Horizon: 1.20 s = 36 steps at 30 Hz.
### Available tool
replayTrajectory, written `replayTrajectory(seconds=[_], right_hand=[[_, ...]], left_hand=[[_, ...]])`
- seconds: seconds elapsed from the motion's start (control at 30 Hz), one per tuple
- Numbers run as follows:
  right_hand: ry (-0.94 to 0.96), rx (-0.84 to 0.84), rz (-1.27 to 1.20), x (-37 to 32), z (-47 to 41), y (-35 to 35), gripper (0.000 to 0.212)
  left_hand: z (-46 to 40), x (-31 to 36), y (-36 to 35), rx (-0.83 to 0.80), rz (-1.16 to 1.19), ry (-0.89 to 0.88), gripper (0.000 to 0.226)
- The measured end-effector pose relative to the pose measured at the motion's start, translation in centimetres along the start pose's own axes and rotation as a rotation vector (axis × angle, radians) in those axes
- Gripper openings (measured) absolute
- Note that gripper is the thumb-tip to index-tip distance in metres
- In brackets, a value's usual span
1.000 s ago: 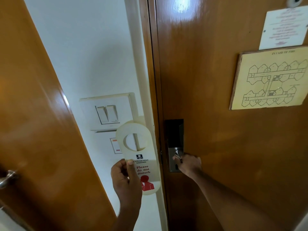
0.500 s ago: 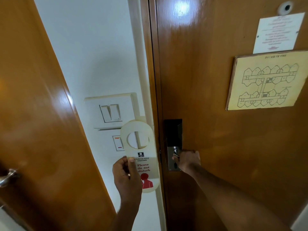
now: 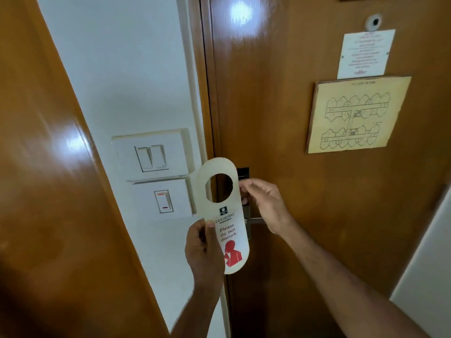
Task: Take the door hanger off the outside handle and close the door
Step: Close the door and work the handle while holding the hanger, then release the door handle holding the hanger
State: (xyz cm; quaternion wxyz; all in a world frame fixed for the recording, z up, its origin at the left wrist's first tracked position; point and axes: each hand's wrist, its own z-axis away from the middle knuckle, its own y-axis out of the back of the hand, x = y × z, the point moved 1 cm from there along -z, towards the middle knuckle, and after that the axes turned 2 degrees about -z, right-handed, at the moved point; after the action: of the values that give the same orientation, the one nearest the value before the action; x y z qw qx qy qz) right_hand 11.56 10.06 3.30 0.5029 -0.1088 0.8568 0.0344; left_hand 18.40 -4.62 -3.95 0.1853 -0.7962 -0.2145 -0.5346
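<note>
A cream "Please do not disturb" door hanger (image 3: 225, 215) with a round hole and a red figure is upright in front of the door's edge, gripped at its lower left by my left hand (image 3: 202, 250). The brown wooden door (image 3: 280, 118) sits flush against its frame. My right hand (image 3: 264, 206) hovers just off the inside lock plate, fingers loosely spread and holding nothing. The metal lever handle (image 3: 255, 221) shows below that hand. The hanger hides part of the lock plate.
A second brown door (image 3: 48, 191) stands angled at the left. Between the doors is a white wall with a double light switch (image 3: 150, 157) and a single switch (image 3: 164, 201). A floor-plan sign (image 3: 356, 114), a paper notice (image 3: 364, 53) and a peephole (image 3: 373, 21) are on the door.
My right hand has let go of the handle and lifted off it. My left hand has carried the hanger rightward, in front of the door's edge. The view has tilted upward.
</note>
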Motion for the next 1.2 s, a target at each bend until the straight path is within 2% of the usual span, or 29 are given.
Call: replayTrajectory(seconds=[0.1,0.17,0.33,0.5,0.57,0.67,0.93,1.03,1.2], right_hand=[[-0.003,0.018,0.044,-1.0,1.6,1.8,0.014],[-0.012,0.079,0.097,-1.2,2.6,3.1,0.010],[-0.022,0.417,0.242,-1.7,6.8,8.1,0.006],[-0.110,0.723,0.213,-3.7,13.6,14.0,0.011],[-0.174,0.847,0.190,-4.6,17.8,16.8,0.007],[-0.224,0.999,0.128,-5.7,24.0,20.2,0.012],[-0.213,1.446,-0.084,-9.3,45.0,29.6,0.018],[-0.222,1.599,-0.163,-10.4,53.3,32.5,0.021],[-0.244,1.839,-0.336,-9.9,65.4,35.1,0.020]], left_hand=[[0.8,0.1,-1.0,-0.080,0.052,0.025,0.021],[1.3,-0.4,-1.8,-0.155,0.054,0.065,0.021],[4.0,-3.1,-4.3,-0.462,0.023,0.213,0.031],[7.3,-5.3,-6.9,-0.688,-0.073,0.314,0.003],[9.5,-4.9,-8.9,-0.793,-0.112,0.328,0.003],[13.2,-3.4,-12.2,-0.883,-0.107,0.330,0.004],[32.3,1.3,-24.0,-1.191,-0.152,0.452,0.016],[40.4,2.7,-27.5,-1.235,-0.175,0.500,0.025],[52.9,0.2,-30.3,-1.383,-0.301,0.612,0.023]])
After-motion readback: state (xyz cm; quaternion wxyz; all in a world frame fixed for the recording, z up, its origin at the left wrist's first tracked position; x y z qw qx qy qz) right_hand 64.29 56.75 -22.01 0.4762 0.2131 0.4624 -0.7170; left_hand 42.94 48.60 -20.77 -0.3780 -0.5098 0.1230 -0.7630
